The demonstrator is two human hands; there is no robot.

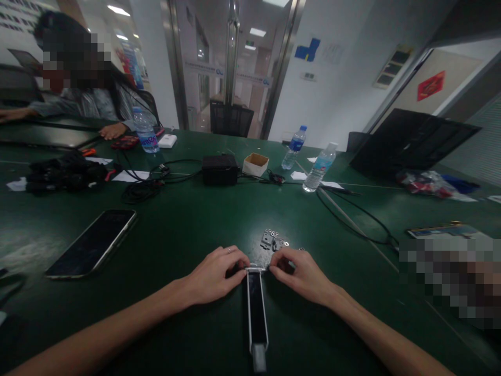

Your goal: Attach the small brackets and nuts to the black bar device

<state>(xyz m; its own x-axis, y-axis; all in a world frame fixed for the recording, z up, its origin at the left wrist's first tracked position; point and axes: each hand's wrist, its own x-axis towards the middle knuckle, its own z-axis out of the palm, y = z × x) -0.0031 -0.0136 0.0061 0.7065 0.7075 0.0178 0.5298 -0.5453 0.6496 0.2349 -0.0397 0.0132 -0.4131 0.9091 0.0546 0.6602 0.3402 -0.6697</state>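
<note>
One left hand (219,277) and one right hand (299,275) hold the frame (264,313) at its far end — each grip pinched. Metal bits (267,239) lie just past, on the table (188,224).

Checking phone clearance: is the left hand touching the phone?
Apart. The head view plainly shows green tabletop between the left hand and the phone.

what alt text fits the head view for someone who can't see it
A person's left hand and right hand pinch at the far end of a narrow frame on a green table. Small metal parts lie just beyond; a phone lies to the left, and bottles stand farther back.
</note>
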